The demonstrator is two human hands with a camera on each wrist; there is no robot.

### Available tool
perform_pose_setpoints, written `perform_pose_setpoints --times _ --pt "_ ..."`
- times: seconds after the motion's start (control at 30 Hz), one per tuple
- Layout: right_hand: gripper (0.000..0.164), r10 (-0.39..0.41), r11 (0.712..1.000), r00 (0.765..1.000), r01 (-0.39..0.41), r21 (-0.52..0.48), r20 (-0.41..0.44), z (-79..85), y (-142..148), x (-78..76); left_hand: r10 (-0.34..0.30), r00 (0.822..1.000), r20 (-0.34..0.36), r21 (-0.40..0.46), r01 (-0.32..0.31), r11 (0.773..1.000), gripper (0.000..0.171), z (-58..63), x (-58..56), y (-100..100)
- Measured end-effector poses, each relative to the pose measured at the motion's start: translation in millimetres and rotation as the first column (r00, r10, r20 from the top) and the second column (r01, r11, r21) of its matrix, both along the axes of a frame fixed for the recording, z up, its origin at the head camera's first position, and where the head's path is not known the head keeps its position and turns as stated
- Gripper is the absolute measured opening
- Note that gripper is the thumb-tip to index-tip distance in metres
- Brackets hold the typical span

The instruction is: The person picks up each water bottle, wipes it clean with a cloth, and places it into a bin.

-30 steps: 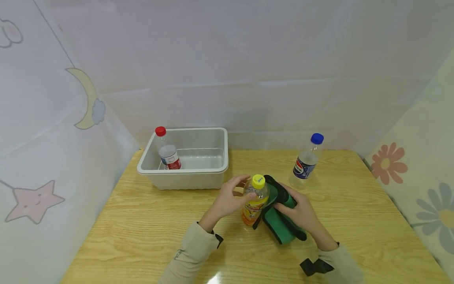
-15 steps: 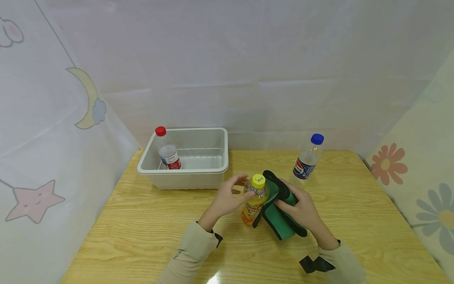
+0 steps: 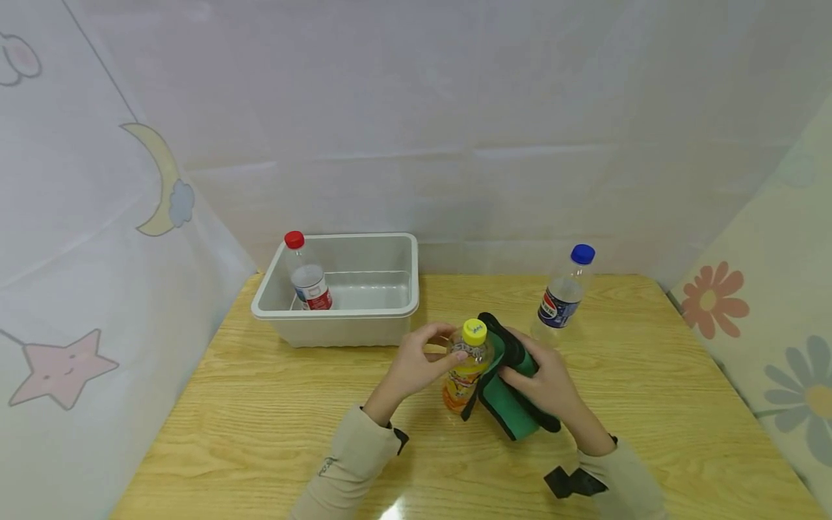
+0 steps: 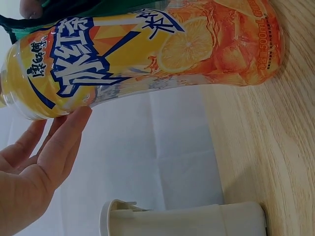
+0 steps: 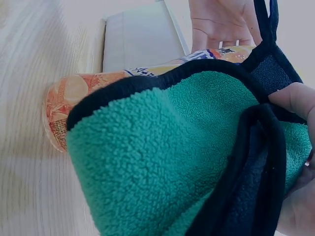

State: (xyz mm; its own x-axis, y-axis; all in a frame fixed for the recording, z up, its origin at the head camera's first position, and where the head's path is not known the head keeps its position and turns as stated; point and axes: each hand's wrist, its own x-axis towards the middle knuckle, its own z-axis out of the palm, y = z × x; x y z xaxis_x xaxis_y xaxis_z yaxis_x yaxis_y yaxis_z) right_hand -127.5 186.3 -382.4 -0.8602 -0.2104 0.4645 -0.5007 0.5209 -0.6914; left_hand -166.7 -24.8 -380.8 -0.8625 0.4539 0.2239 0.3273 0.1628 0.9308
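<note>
A yellow-capped bottle of iced tea (image 3: 463, 383) stands upright on the wooden table, its label yellow and orange. My left hand (image 3: 419, 363) holds it near the shoulder, thumb in front and fingers behind. In the left wrist view, fingers (image 4: 61, 142) lie along the bottle's upper side. My right hand (image 3: 547, 379) grips a folded green cloth (image 3: 510, 410) with black edging against the bottle's right side. The right wrist view shows the cloth's fuzzy face (image 5: 142, 142) covering part of the bottle (image 5: 81, 91), with my right thumb pressing a fold.
A light grey plastic bin (image 3: 344, 328) stands at the back left, with a red-capped bottle (image 3: 312, 285) leaning inside it. A blue-capped bottle (image 3: 560, 300) stands at the back right of the table (image 3: 260, 433). Printed fabric hangs behind and at both sides.
My right hand and the green cloth have moved slightly up and left along the bottle. My left hand and the bottle have stayed in place.
</note>
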Motion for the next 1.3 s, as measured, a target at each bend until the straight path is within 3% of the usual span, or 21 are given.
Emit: perform_pose_setpoints --times 0.13,0.3,0.57,0.83,1.0,1.13,1.3 --pt "0.049 0.001 1.0 1.0 -0.001 -0.007 0.017 -1.0 -1 -0.6 -0.001 1.0 0.002 -0.001 0.001 1.0 0.039 8.6 4.7 0" --pt "0.048 0.01 0.999 0.999 -0.008 -0.031 0.044 -5.5 -1 -2.8 0.003 1.0 0.016 0.004 -0.004 1.0 0.04 9.7 5.9 0" --pt "0.049 0.02 0.999 0.996 -0.017 -0.03 0.092 -36.7 7 -14.3 0.008 1.0 0.008 -0.007 -0.008 1.0 0.04 8.7 5.3 0" --pt "0.047 0.03 1.0 0.989 -0.029 -0.014 0.147 -26.0 0 -7.5 0.009 1.0 0.011 -0.011 -0.009 1.0 0.04 9.3 5.9 0" --pt "0.05 0.021 1.0 0.981 -0.021 -0.001 0.191 -51.1 6 -16.0 0.005 1.0 0.012 -0.007 -0.005 1.0 0.04 9.1 6.4 0" --pt "0.052 0.048 0.999 0.977 -0.045 -0.02 0.209 -65.6 12 -21.3 0.002 1.0 0.014 -0.003 -0.002 1.0 0.04 8.7 6.5 0" --pt "0.052 0.125 0.992 0.974 -0.121 -0.03 0.191 -63.6 16 -21.2 0.006 1.0 0.014 -0.007 -0.006 1.0 0.039 8.8 6.3 0"
